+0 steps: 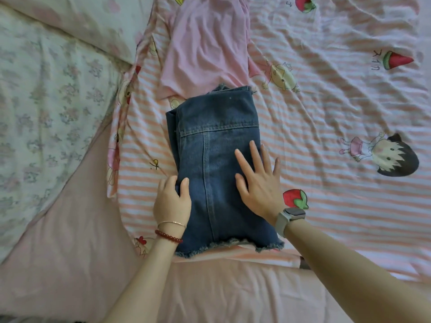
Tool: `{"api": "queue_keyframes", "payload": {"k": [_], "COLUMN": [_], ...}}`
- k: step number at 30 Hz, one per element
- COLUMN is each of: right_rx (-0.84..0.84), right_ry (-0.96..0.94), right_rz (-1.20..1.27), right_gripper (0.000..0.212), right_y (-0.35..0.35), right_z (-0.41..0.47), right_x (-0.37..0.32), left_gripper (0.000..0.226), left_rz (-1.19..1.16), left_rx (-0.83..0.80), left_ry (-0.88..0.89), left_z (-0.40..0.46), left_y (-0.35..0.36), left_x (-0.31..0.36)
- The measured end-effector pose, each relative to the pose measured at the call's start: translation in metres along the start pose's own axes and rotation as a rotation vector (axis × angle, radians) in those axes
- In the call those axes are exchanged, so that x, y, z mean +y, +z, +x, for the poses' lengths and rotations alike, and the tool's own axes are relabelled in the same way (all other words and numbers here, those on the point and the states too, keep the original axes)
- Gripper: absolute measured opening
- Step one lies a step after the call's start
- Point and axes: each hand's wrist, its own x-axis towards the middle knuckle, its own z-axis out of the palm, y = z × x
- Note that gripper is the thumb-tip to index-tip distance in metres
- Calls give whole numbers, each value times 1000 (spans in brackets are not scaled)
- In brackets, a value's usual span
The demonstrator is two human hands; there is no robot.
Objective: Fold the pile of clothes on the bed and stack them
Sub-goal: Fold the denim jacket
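Note:
A dark blue denim garment [214, 145] with frayed hems lies folded lengthwise in the middle of the bed. My left hand [172, 201] grips its left edge, thumb on top and fingers curled under the fold. My right hand [258, 180] lies flat on the denim's right side with fingers spread, pressing it down. Beyond the denim a pink garment [205, 50] lies spread on the sheet, its near hem touching or just under the denim's far end.
The bed carries a pink-and-white striped cartoon sheet [338, 113], wrinkled to the right. A floral quilt [46, 108] and a pillow [88, 22] lie at the left. A plain pink cover [70, 264] runs along the near edge.

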Motion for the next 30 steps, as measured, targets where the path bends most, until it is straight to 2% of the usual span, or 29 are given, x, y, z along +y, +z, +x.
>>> {"api": "queue_keyframes", "payload": {"k": [3, 7, 11, 15, 17, 19, 21, 22, 24, 26, 30], "right_rx": [49, 40, -123, -245, -224, -59, 128, 170, 122, -39, -181], "right_ry": [-87, -58, 21, 37, 27, 52, 179, 272, 462, 583, 587], "right_rz": [-80, -138, -191, -249, -145, 167, 523, 651, 860, 968, 938], "right_gripper": [54, 55, 58, 58, 56, 54, 53, 52, 43, 36, 44], "right_y": [0, 11, 28, 34, 29, 19, 9, 5, 1, 2, -4], "right_z": [29, 77, 120, 137, 131, 119, 104, 95, 79, 65, 54], "right_x": [-3, -3, -2, -5, -4, 1, 6, 9, 12, 14, 22], "left_gripper": [26, 29, 39, 43, 44, 43, 40, 41, 46, 46, 42], "left_rz": [-10, -115, -133, -246, -362, -428, -461, -465, -364, -230, -205], "left_rx": [-38, -153, -201, -284, -314, -310, -275, -261, -238, -209, -243], "left_ry": [-84, -119, -67, -185, -257, -274, -272, -277, -290, -295, -324], "left_z": [1, 18, 26, 43, 49, 53, 59, 62, 69, 70, 60], "left_y": [6, 17, 23, 24, 21, 20, 20, 20, 22, 22, 19], "left_x": [-9, -15, -21, -24, -23, -19, -11, -5, 5, 12, 16]}}
